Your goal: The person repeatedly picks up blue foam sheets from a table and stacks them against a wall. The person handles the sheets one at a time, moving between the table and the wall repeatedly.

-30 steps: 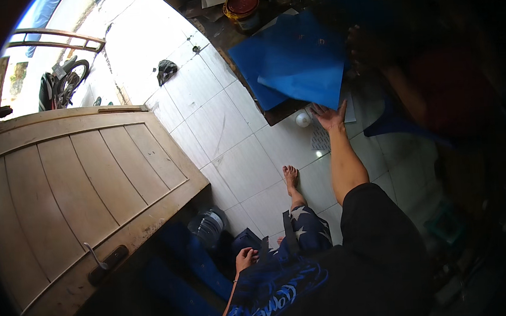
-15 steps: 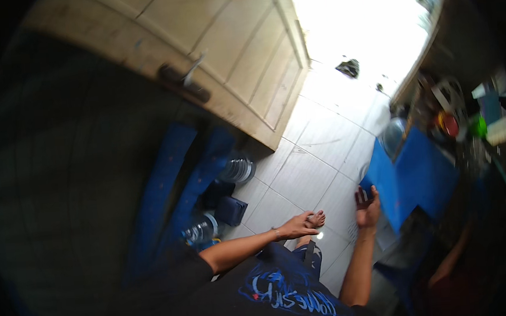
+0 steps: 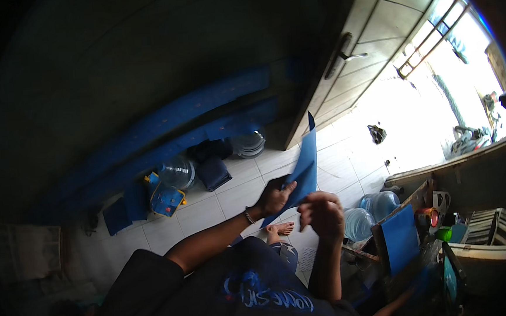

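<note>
A thin, bent blue sheet stands up in front of me, its top corner curling over. My left hand grips its lower part, thumb on the near face and fingers behind. My right hand is just right of the sheet's lower edge, its fingers curled in; whether anything lies in them is hidden. Beneath the hands my bare foot shows on the white tiled floor.
Large clear water bottles stand at right by a wooden shelf holding another blue panel. Left are a dark folded bundle, a blue-yellow bag and a long blue bench. A panelled door stands open toward bright daylight.
The view has swung to the right. My left hand, empty before, now holds the blue sheet. My right hand, open beside blue sheets before, has curled its fingers and come closer to the left.
</note>
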`<state>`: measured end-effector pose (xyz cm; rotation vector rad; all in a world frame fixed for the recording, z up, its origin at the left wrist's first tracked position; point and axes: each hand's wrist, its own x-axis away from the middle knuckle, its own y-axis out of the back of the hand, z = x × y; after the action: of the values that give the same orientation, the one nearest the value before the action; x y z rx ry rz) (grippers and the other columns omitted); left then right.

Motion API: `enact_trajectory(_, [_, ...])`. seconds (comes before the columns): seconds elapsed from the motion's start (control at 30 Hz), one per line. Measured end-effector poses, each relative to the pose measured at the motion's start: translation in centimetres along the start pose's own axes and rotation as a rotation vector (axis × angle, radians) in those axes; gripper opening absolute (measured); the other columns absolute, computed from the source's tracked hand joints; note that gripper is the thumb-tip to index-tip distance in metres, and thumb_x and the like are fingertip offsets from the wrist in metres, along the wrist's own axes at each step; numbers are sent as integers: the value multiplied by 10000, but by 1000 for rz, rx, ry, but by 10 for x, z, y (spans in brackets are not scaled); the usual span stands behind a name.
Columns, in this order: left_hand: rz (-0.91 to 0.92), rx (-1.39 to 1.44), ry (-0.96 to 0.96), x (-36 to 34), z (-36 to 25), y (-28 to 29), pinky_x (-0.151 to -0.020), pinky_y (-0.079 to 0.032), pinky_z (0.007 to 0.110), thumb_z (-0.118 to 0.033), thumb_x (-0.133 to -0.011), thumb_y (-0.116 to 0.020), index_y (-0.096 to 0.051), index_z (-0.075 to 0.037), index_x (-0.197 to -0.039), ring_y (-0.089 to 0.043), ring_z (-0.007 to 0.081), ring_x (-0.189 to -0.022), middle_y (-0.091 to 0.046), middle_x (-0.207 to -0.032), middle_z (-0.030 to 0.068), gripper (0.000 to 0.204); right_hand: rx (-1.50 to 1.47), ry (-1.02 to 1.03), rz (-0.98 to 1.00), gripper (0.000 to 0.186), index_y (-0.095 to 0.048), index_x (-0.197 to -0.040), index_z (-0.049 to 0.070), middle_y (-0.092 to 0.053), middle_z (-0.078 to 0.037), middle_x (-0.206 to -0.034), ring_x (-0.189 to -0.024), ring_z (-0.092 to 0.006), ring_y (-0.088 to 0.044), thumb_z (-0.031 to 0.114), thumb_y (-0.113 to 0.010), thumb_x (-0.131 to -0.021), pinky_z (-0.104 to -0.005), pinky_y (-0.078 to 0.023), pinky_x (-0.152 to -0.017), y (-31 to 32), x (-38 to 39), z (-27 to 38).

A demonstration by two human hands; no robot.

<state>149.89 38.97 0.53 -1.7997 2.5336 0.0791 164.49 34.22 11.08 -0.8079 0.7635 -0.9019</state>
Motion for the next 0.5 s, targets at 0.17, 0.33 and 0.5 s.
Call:
enact_trajectory(0.17, [-144,49,-5,60,-92,174,-769,-421,273,-264,-882,-530,-580,-8,-1037,-538,124,-837,-626,-918,60,303,529,63,-564,456,-468,-1137,-63,-555,-209,-1071,-922,-259,-591,322,-435,-895,-373,-503,-745,47,-57,-52])
enact_trajectory(0.33, [-332,343,162,169,-115,307,-891,-385,273,-199,-840,-591,-558,-5,-1080,-519,140,-995,-589,-1028,66,311,535,-565,-180,557,-348,-1315,57,-374,-94,-1349,-1266,-245,-312,431,-394,-905,-427,-206,-1024,73,-148,-200])
enact_trajectory(0.5, [-777,386,173,305,-103,390,-826,-424,265,-199,-788,-651,-569,16,-1015,-547,135,-918,-596,-951,65,323,555,-704,302,126,-649,-901,10,-631,1,-819,-711,-59,-539,69,-574,-819,-210,-423,-663,25,-227,-342])
